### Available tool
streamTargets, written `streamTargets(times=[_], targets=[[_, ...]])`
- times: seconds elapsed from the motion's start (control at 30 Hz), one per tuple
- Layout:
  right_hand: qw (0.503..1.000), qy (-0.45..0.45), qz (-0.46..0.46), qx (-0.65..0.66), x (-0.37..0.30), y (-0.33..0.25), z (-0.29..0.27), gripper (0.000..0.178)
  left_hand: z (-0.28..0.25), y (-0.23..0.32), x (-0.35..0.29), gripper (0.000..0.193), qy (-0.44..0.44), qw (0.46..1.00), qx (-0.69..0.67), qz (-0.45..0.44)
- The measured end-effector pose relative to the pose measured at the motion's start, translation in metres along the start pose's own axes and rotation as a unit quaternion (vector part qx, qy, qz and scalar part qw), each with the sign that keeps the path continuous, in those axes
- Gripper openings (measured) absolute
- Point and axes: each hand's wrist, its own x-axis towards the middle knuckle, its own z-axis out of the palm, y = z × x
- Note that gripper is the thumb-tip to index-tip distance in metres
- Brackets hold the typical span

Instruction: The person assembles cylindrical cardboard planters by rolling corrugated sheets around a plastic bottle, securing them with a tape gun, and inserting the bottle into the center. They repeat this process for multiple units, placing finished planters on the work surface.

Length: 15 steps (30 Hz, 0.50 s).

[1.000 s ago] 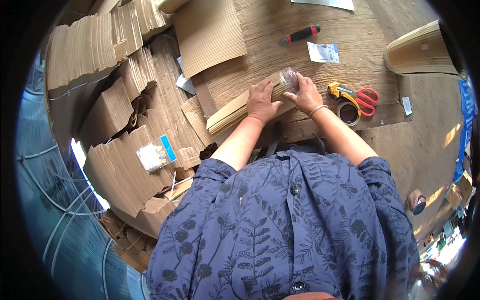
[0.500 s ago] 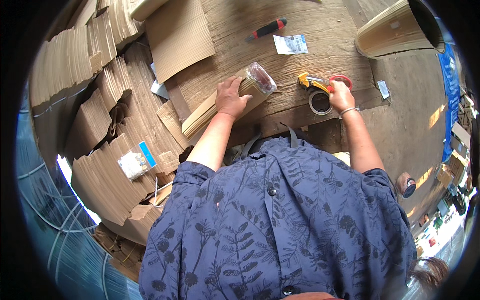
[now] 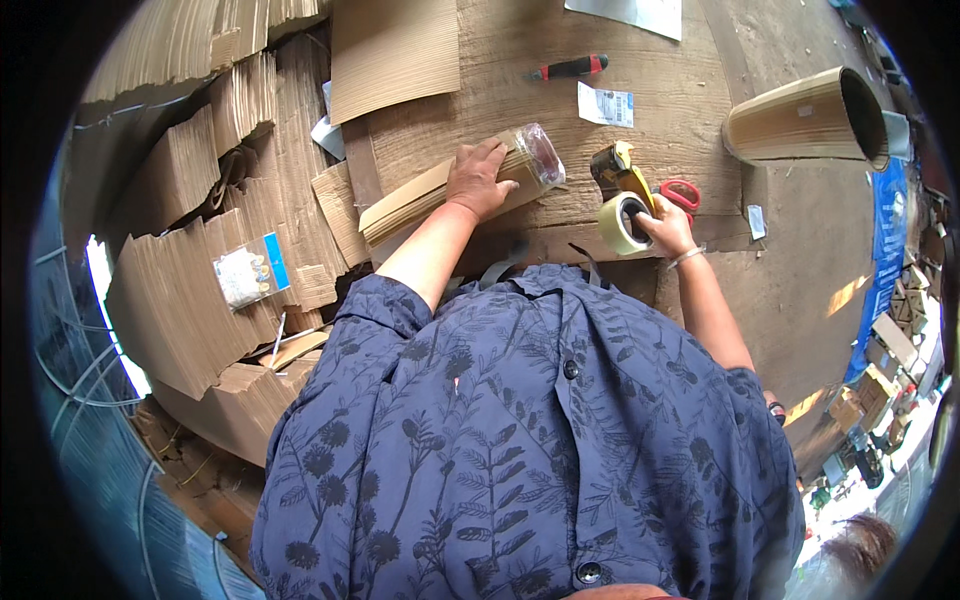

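Note:
My left hand is over a long bundle of folded corrugated cardboard, fingers across its top and thumb at its near side. Clear film covers the bundle's right end, where something reddish brown shows through. To the right, my right hand grips a yellow-and-black tape dispenser tilted above the wooden table. Its roll of clear tape faces left, apart from the bundle; the fingers partly hide the handle. Just beyond that hand lie red-handled scissors, their blades hidden.
A red-and-black utility knife and a printed label lie farther back on the table. At the right stands a curved cardboard tube. Cardboard stacks fill the left side, with a bag of small items on them.
My right hand has lifted and turned the tape dispenser, so the tape roll now tilts leftward. My left hand stays on the cardboard bundle. The whole view has shifted a little.

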Motion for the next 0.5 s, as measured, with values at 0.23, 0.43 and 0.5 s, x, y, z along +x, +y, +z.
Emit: streamTargets(times=[0.23,0.43,0.5], targets=[[0.949,-0.075,-0.011,0.307,0.013,-0.127,0.017,0.072,0.010,-0.013,0.005,0.067,0.054,0.993,-0.079,0.072],[0.993,0.034,-0.042,-0.106,0.055,-0.181,0.084,0.070,0.015,-0.019,0.001,0.064,0.104,0.981,-0.130,0.097],[0.955,0.055,-0.065,-0.285,0.059,-0.198,0.106,0.071,0.015,-0.021,-0.001,0.062,0.113,0.981,-0.130,0.091]])
